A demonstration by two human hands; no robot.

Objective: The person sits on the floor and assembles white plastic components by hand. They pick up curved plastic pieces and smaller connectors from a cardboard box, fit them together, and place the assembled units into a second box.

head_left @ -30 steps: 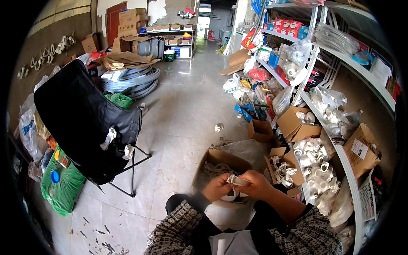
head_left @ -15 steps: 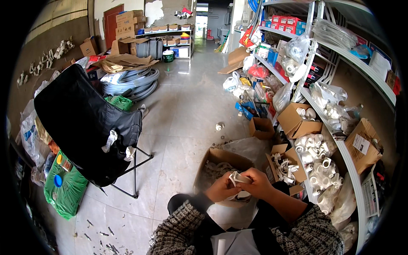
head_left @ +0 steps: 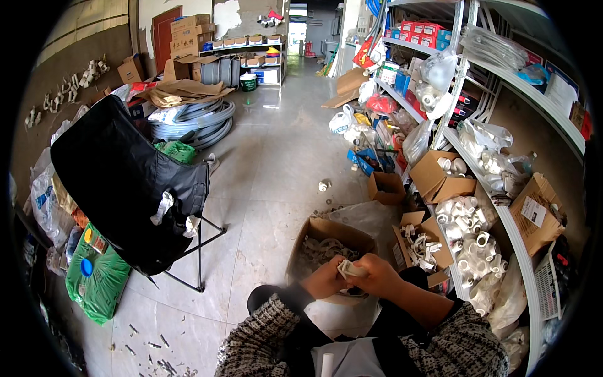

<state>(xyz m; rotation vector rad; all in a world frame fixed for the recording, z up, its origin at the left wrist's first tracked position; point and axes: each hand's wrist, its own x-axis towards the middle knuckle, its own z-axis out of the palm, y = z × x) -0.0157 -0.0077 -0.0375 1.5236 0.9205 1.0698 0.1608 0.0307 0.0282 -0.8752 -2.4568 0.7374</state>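
Both my hands meet over an open cardboard box (head_left: 295, 254) on the floor between my knees. Between them is a small white plastic pipe clip (head_left: 352, 269), tilted, its lower part covered by fingers. My left hand (head_left: 323, 280) is closed around its left end. My right hand (head_left: 379, 276) pinches the other side with thumb and fingers. Loose whitish clips and ring-shaped pieces (head_left: 320, 251) lie inside the box, partly hidden behind my hands.
A smaller box of white clips (head_left: 422, 248) and bags of white pipe fittings (head_left: 474, 251) stand at the right by metal shelving (head_left: 518, 235). A black folding chair (head_left: 138, 188) is at the left. Small scraps (head_left: 164, 364) litter the floor.
The white pipe clip has turned a little in my hands and sits slightly lower. My right hand has shifted slightly left and down; the surroundings are unchanged.
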